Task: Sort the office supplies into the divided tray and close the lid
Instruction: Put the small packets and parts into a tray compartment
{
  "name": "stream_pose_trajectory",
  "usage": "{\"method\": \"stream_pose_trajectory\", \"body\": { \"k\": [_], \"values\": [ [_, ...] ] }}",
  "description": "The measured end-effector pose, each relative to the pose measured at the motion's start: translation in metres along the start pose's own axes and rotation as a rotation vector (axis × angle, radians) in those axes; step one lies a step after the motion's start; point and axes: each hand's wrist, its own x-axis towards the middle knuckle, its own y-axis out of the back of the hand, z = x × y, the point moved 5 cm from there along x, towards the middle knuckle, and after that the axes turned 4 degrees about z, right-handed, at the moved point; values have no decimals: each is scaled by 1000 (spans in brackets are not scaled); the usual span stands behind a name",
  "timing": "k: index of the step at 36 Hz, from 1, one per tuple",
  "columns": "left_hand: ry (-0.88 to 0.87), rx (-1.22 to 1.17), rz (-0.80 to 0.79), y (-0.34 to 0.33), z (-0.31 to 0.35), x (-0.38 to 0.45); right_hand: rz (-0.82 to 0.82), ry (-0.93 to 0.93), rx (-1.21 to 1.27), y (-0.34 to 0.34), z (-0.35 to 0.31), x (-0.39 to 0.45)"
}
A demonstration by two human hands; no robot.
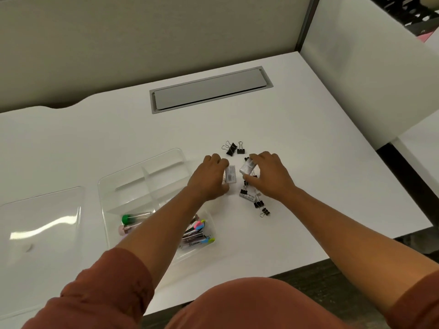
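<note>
The clear divided tray (142,176) sits on the white desk, left of centre. Its near compartment holds several lead tubes (136,218) and coloured-cap items (199,233), partly hidden by my left forearm. My left hand (211,179) grips a small white staple box (230,174) just right of the tray. My right hand (268,176) holds a second small grey box (247,167), lifted and tilted. A third small box (248,197) lies below among several black binder clips (260,205). Two more binder clips (234,148) lie farther back.
The clear lid (40,224) lies flat to the left of the tray. A grey cable hatch (209,90) is set into the desk behind. Partition walls stand at the back and right. The desk's front edge (261,267) runs close to my body.
</note>
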Motion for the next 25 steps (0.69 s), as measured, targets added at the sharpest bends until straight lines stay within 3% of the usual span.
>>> {"method": "stream_pose_trajectory", "body": {
  "k": [5,10,16,20,25],
  "values": [
    [144,-32,183,42,-39,-20,-2,47,150,-5,-51,15],
    [268,-133,127,65,-77,-61,-152,241,139,-27,-107,21],
    [394,-87,83,74,-113,-117,-250,528,-69,-55,-164,12],
    [406,-69,48,70,-121,-137,-291,705,-339,-78,-183,8],
    [366,26,-31,55,-119,-142,-328,744,-500,-89,-185,8]
  ]
}}
